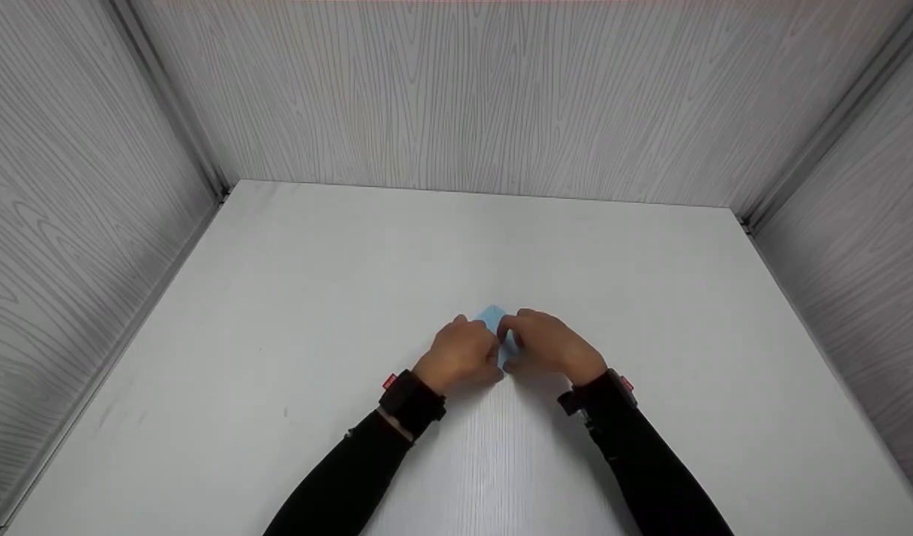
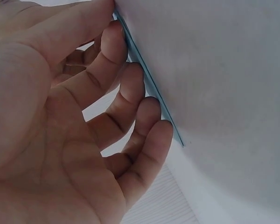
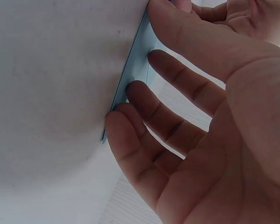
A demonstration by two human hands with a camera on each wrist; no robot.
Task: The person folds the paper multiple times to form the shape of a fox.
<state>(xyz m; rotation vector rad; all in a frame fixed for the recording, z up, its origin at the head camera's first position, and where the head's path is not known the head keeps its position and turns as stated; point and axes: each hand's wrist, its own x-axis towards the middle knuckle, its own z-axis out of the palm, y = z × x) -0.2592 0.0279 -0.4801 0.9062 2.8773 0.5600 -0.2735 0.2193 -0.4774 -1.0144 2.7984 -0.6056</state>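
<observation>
- Left hand (image 1: 462, 356): lower centre of frame, back upward, fingers (image 2: 130, 88) gently bent, tips pressing down.
- Right hand (image 1: 549, 348): just beside it, nearly touching, fingers (image 3: 144, 100) likewise extended downward.
- Both forearms in black sleeves converge from the bottom edge.

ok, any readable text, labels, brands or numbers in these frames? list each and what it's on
None readable.
Red tag on the left wrist strap: too small to read.
Red tag on the right wrist strap: too small to read.
Blue paper under the left hand and right hand: no print shows.
White table: no markings.
</observation>
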